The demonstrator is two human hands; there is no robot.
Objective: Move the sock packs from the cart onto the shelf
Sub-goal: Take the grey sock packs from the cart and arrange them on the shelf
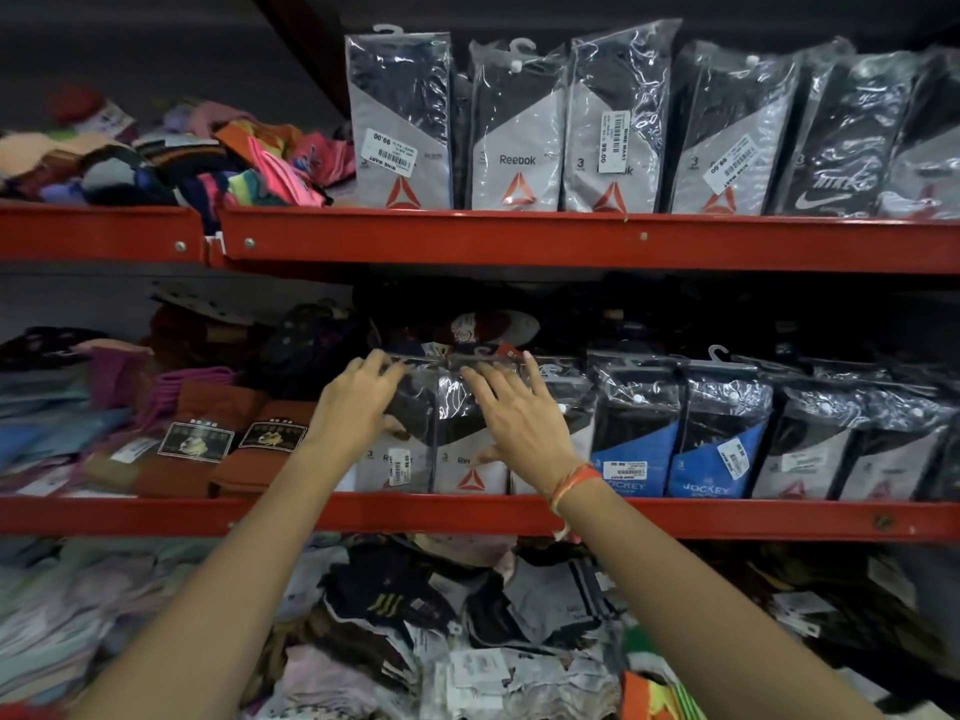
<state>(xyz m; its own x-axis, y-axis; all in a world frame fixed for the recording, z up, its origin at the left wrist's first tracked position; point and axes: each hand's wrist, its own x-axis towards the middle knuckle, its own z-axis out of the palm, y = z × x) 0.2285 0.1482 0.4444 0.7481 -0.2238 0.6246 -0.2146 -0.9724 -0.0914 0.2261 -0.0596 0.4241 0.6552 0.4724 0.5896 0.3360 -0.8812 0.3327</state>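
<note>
The red middle shelf (727,517) carries upright sock packs (467,433) along its front edge — grey Reebok ones beside blue Jockey packs (634,439). The left hand (358,407) and right hand (524,423) lie flat on the Reebok packs, fingers spread — not gripping. An orange wristband (574,483) circles the right wrist.

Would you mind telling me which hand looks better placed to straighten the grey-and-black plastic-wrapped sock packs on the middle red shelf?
Probably the right hand: it lies flat across the fronts of the grey-and-black sock packs. The left hand only touches their left edge, steadying them on the red metal shelf.
</note>
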